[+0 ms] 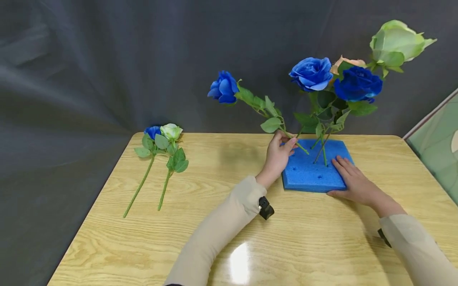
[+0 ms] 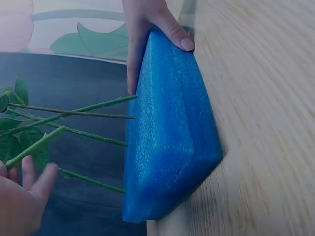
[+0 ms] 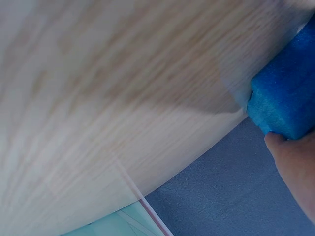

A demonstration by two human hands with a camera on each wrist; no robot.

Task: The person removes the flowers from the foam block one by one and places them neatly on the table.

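Item: blue rose [image 1: 223, 87], artificial, green leafy stem. Left hand [image 1: 277, 155] pinches the stem low, its foot at the blue foam block [image 1: 311, 174] on the table [image 1: 214, 190]. Long axis slants, bloom pointing up-left. Right hand [image 1: 352, 180] lies flat, fingers straight, on the block. Left wrist view alone shows 4 stems entering the foam.

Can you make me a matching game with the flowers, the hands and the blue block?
Things:
1. left hand
2. right hand
3. foam block
4. two loose roses

States:
A. lying flat on the table's left side
B. pinches a slanted blue rose's stem
C. has stems stuck in it
D. rests flat on the foam

Pairs: 1-B, 2-D, 3-C, 4-A
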